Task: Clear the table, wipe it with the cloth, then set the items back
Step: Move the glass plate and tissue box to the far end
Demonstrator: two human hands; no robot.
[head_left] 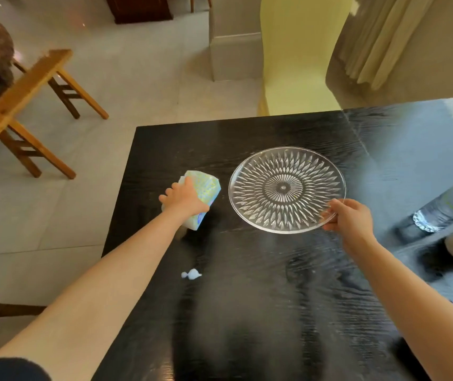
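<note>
Two hands worked my dark table [247, 312]: left hand [185, 198] clamped on the patterned cloth [206, 185], right hand [350, 217] pinching the glass plate [285, 188] by its near rim, between them.

table [247, 312]: black, wood-grain streaks, pale blue sheen at right | plate [286, 189]: clear glass, radiating cut-leaf rings | cloth [206, 188]: white-blue, small yellow-blue print | stool [25, 86]: honey-brown wood | floor [137, 78]: pale grey tiles

left hand [184, 199]: pressed flat | right hand [350, 215]: fingers pinching
</note>
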